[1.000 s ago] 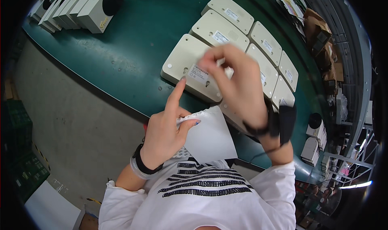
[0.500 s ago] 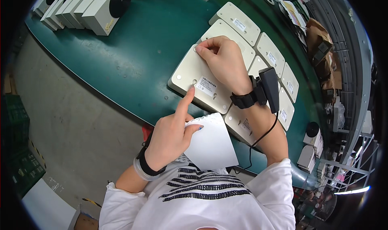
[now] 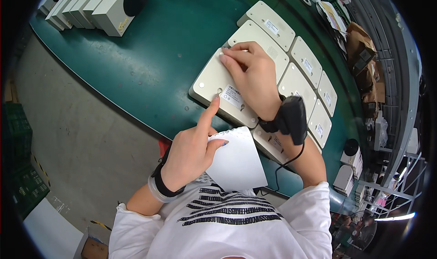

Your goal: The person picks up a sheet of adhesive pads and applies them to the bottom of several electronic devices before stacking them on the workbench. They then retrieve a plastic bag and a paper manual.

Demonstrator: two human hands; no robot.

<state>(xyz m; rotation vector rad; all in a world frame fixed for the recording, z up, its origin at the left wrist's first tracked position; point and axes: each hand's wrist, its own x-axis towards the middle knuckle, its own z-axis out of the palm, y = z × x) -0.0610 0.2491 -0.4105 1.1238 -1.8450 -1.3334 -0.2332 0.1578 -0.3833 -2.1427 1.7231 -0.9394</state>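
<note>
My left hand (image 3: pixel 187 153) holds a white sheet (image 3: pixel 237 164) with a ragged, scalloped upper edge, between thumb and the curled fingers. Its index finger stretches forward and touches the nearest cream plastic casing (image 3: pixel 213 73) beside a keyhole slot. That casing lies with its labelled side up: a white label (image 3: pixel 232 97) and small round pads (image 3: pixel 201 85) show near its corners. My right hand (image 3: pixel 255 79) is closed in a pinch at the casing's far left corner. Whatever sits between those fingertips is too small and covered to make out.
Several similar cream casings (image 3: pixel 304 61) lie in rows beyond and right of my right hand on the green table (image 3: pixel 154 72). White boxes (image 3: pixel 114 15) with black discs stand at the far left. A black device with a cable (image 3: pixel 293 120) is strapped to my right wrist.
My right wrist has turned and shifted slightly, and its fingertips have moved a little at the casing's corner. The left hand and sheet have barely moved.
</note>
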